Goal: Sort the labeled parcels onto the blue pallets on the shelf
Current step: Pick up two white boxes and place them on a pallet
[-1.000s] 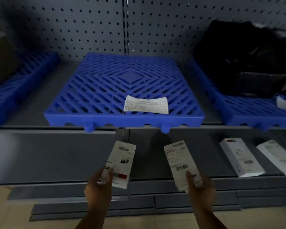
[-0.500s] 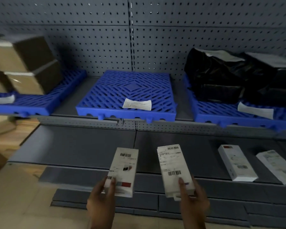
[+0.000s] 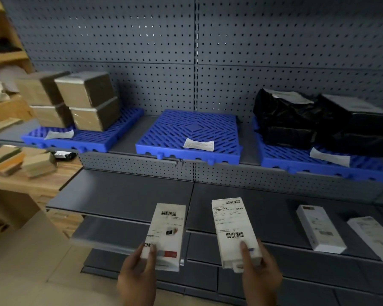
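My left hand (image 3: 137,277) grips one white parcel (image 3: 166,233) by its near end, thumb on the label. My right hand (image 3: 261,274) holds a second white parcel (image 3: 233,228) the same way. Both parcels point their long axis away from me, up toward the shelf. The middle blue pallet (image 3: 175,129) sits above and straight ahead, about midway between my hands, so neither is clearly nearer. It carries only a paper slip (image 3: 199,144). The left pallet (image 3: 93,138) holds brown boxes (image 3: 84,100) and the right pallet (image 3: 281,155) holds black bags (image 3: 296,120), so I judge these two belong in the middle. Two more white parcels (image 3: 320,228) lie on the lower shelf (image 3: 124,193) to my right.
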`<state>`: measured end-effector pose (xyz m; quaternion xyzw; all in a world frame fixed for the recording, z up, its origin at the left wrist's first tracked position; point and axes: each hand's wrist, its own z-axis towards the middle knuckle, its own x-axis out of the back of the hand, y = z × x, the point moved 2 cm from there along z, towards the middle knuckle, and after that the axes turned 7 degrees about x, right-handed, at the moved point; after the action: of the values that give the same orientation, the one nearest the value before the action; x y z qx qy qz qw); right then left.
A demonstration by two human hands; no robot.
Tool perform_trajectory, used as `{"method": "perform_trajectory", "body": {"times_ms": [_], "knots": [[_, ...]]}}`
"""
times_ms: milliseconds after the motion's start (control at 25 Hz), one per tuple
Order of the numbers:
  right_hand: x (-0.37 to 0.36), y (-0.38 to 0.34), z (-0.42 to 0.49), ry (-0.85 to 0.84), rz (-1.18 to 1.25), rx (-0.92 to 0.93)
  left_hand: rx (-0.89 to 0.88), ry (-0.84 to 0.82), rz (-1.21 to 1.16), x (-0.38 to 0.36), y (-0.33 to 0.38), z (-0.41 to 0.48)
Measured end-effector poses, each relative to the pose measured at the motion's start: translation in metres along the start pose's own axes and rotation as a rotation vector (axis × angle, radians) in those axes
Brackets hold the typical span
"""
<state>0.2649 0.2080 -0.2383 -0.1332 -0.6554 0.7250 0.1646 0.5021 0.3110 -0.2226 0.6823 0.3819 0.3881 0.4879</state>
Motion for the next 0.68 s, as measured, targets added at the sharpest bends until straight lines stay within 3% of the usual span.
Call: {"method": "perform_trajectory", "body": {"times_ms": [480,680], "knots": [[0.019,-0.091,-0.048,0.087,0.251,0.089,-0.119,-0.087,-0.174,0.030,0.061,-0.041],[0.009,-0.157,-0.027,0.058,0.387,0.056,-0.198,-0.175,-0.289,0.027,0.123,-0.043]]}}
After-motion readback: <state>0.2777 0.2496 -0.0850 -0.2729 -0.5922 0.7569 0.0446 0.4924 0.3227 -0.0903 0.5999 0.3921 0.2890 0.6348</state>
